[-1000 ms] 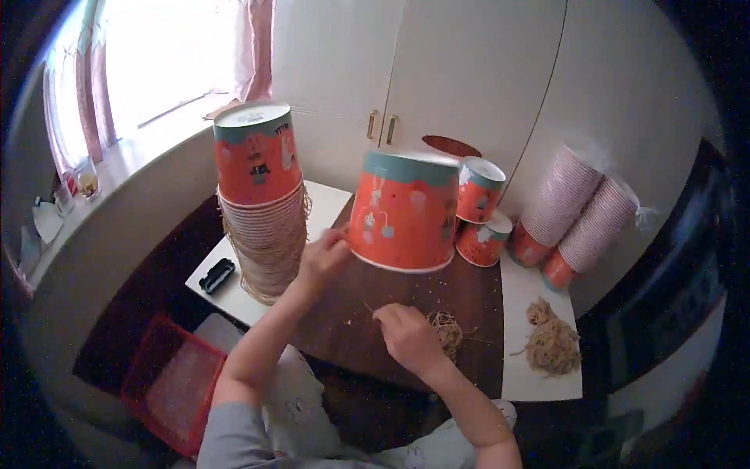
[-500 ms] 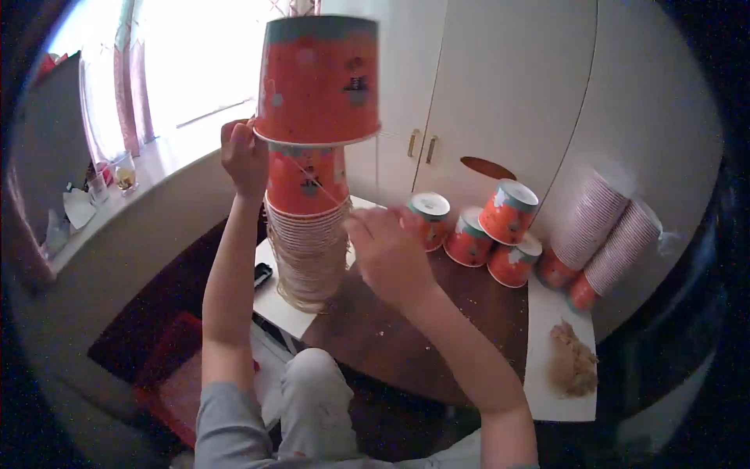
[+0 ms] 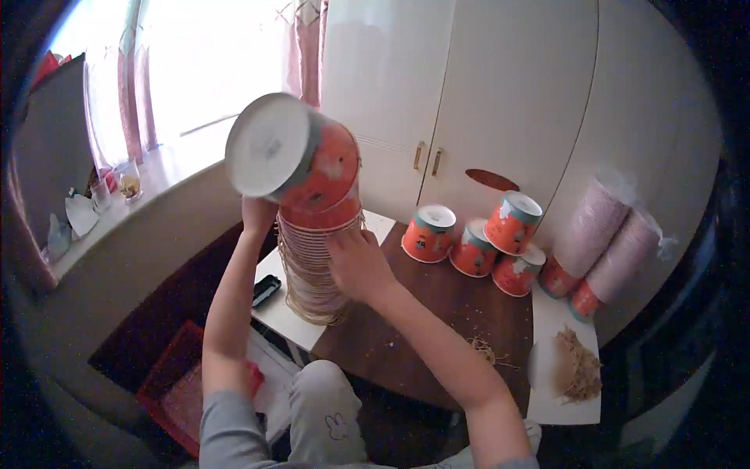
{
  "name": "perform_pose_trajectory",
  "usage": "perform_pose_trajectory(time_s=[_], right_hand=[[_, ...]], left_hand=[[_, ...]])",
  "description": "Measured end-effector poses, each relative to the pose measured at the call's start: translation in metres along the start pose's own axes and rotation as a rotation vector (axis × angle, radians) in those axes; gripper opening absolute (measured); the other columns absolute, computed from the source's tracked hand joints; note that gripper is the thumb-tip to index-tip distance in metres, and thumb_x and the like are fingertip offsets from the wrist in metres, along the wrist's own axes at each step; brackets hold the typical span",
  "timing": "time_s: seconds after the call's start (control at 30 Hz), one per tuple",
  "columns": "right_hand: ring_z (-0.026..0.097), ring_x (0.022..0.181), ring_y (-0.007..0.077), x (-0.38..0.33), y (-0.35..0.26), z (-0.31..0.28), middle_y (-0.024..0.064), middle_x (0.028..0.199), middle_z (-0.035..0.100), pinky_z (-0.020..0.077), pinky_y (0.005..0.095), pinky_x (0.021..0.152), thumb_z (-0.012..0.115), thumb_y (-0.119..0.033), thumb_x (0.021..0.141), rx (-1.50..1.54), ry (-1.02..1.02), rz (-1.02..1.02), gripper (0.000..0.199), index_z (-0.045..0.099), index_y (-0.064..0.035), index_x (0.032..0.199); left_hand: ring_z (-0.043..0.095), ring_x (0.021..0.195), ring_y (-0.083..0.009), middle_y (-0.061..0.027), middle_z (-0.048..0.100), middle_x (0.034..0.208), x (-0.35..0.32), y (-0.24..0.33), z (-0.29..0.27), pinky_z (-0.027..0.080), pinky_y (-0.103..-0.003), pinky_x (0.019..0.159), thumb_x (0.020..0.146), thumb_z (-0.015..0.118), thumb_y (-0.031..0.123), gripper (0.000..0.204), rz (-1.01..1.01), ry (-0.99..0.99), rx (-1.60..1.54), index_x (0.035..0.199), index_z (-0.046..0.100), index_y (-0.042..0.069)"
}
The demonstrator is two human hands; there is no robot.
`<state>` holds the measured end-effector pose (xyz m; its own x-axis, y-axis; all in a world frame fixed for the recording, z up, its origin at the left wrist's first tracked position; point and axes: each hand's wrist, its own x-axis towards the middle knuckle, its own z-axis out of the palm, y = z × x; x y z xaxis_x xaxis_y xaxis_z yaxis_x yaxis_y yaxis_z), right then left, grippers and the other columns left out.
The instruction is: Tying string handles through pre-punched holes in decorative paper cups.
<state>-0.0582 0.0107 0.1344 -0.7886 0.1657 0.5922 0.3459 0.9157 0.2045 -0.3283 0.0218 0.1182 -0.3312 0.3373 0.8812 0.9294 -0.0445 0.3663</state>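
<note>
A large orange paper tub (image 3: 332, 160) with a teal band is tilted above a tall stack of nested paper tubs (image 3: 316, 270), its white base turned up and toward me. My left hand (image 3: 258, 216) grips the tilted tub from below; its fingers are mostly hidden behind it. Thin straw-coloured strands hang down around the stack's rims. My right hand (image 3: 361, 264) is closed, fingertips against the right side of the stack just under the top tub. Whether a strand is between those fingers is too small to tell.
Several upside-down orange tubs (image 3: 428, 234) stand at the back of the brown table (image 3: 422, 336). Two plastic-wrapped tub stacks (image 3: 590, 227) lean at right. Loose strands (image 3: 488, 351) and a tan fibre heap (image 3: 580, 367) lie nearer. A black object (image 3: 266, 291) sits left of the stack.
The tub has come down and tipped, so its base now shows. Both hands have moved lower, the right one against the stack. Loose strands now show on the table beside my right forearm.
</note>
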Motion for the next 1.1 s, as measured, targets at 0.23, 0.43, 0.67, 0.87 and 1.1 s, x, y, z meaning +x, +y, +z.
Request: perform_pose_trajectory(time_s=[0.23,0.43,0.67,0.87,1.1], right_hand=[[0.05,0.093,0.0317,0.05,0.005,-0.038,0.0142,0.095,0.051,0.0406,0.0406,0.078,0.058,-0.02,0.066,0.506,0.274,0.195,0.035,0.052,-0.0039,0.096],[0.046,0.106,0.0213,0.077,0.014,-0.041,0.0154,0.114,0.048,0.0377,0.0355,0.087,0.056,-0.033,0.077,0.635,-0.383,0.368,0.038,0.049,-0.0141,0.109],[0.046,0.107,0.0185,0.077,0.035,-0.025,0.0089,0.117,0.048,0.0349,0.0314,0.093,0.037,-0.017,0.082,-0.161,0.011,-0.388,0.033,0.048,-0.0103,0.113],[0.045,0.106,0.0177,0.088,0.029,-0.047,0.0067,0.115,0.048,0.0338,0.0305,0.092,0.048,-0.012,0.078,0.066,-0.101,-0.411,0.034,0.048,-0.0078,0.111],[0.043,0.107,0.0155,0.093,0.032,-0.068,0.0064,0.109,0.051,0.0325,0.0301,0.093,0.043,-0.019,0.086,0.914,-0.293,-0.075,0.026,0.046,-0.0069,0.109]], left_hand=[[0.044,0.105,-0.023,-0.0102,0.044,0.118,0.0,0.012,-0.071,0.037,-0.036,0.088,0.071,0.063,0.032,0.06,0.158,-0.535,-0.208,0.119,0.038,0.005],[0.044,0.105,-0.0236,-0.0121,0.043,0.118,0.021,0.025,-0.079,0.036,-0.035,0.089,0.068,0.067,0.029,0.065,0.152,-0.52,-0.154,0.119,0.037,0.003],[0.043,0.105,-0.0243,-0.0143,0.041,0.119,0.026,0.03,-0.094,0.036,-0.034,0.089,0.063,0.071,0.026,0.07,0.157,-0.48,-0.116,0.118,0.036,0.0],[0.037,0.112,-0.028,-0.017,0.03,0.127,-0.007,0.079,-0.139,0.033,-0.037,0.092,0.048,0.081,0.029,0.098,0.154,-0.235,0.083,0.125,0.025,0.004],[0.017,0.123,-0.0353,-0.0181,0.003,0.135,0.027,0.151,-0.142,0.026,-0.046,0.097,0.044,0.081,0.036,0.12,0.366,0.109,-0.315,0.13,0.001,0.01]])
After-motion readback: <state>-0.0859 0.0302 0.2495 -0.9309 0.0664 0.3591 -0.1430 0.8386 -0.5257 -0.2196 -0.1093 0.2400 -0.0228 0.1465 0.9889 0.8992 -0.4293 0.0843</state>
